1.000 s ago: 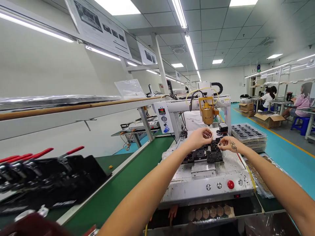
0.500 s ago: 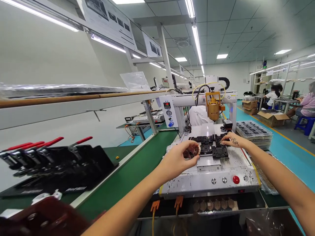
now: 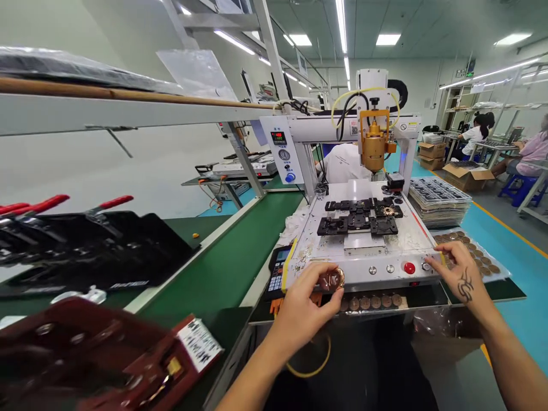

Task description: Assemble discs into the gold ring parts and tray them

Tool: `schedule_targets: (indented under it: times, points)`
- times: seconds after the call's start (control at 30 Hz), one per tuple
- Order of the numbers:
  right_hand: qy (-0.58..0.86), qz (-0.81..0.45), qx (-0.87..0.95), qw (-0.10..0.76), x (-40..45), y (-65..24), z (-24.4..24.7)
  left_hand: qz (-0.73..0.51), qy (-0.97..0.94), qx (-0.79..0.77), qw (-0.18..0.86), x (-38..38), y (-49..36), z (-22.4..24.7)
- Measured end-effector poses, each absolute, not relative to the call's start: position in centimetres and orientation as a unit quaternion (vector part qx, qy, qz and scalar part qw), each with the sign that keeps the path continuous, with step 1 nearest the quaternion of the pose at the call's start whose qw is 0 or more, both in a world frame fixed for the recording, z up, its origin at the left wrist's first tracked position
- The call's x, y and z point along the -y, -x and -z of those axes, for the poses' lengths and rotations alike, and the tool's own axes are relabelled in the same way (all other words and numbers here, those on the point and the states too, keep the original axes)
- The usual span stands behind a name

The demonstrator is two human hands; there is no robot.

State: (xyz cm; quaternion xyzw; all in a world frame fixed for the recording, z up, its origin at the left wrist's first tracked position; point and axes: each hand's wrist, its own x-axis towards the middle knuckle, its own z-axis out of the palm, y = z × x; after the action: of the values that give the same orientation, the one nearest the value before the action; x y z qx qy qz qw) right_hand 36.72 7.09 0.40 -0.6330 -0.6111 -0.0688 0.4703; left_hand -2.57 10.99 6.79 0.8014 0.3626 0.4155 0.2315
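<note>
My left hand pinches a round copper coil between thumb and fingers, in front of the machine's left front panel. Nothing is held in my right hand; its fingers are apart at the panel's right corner, with the thumb tip at the silver button. On the white machine bed lie black fixture plates. Another copper coil rests in the plate at the right rear. Above the bed hangs the machine's brass-coloured head.
A red button sits on the panel. Round brown coils lie on a sheet at right, below stacked trays. A keypad stands left. Red-handled clamps and a dark red fixture are farther left. Co-workers sit beyond.
My right hand has left the fixture plates and moved to the button at the panel's right. My left hand has drawn back toward me with the coil. The view has tilted down.
</note>
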Motion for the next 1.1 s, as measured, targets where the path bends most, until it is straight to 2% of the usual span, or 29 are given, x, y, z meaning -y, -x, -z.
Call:
schedule_targets:
  times: [0.2, 0.27, 0.37, 0.47, 0.63, 0.8, 1.1]
  points:
    - [0.636, 0.164, 0.555, 0.512, -4.0, -31.6, 3.5, -0.319, -0.829, -0.323, 0.326, -9.7, 2.0, -0.6]
    - [0.591, 0.110, 0.612, 0.514, -3.4, -27.9, 4.4, -0.283, -0.826, -0.326, 0.361, -9.3, 2.8, 1.4]
    - [0.500, -0.045, 0.739, 0.449, -3.4, -21.9, 6.4, -0.267, -0.805, -0.357, 0.392, -8.9, 4.5, 3.9]
    - [0.459, -0.086, 0.790, 0.398, -5.1, -17.7, 8.6, -0.251, -0.780, -0.395, 0.416, -8.9, 5.7, 5.6]
    - [0.449, -0.026, 0.814, 0.368, -8.1, -15.8, 11.9, -0.208, -0.744, -0.422, 0.474, -9.1, 5.8, 6.4]
    - [0.406, 0.017, 0.840, 0.360, -8.2, -16.8, 14.5, -0.181, -0.756, -0.413, 0.474, -9.3, 6.0, 5.7]
    - [0.361, -0.030, 0.838, 0.408, -5.1, -16.4, 15.3, -0.172, -0.779, -0.400, 0.450, -9.8, 6.1, 5.2]
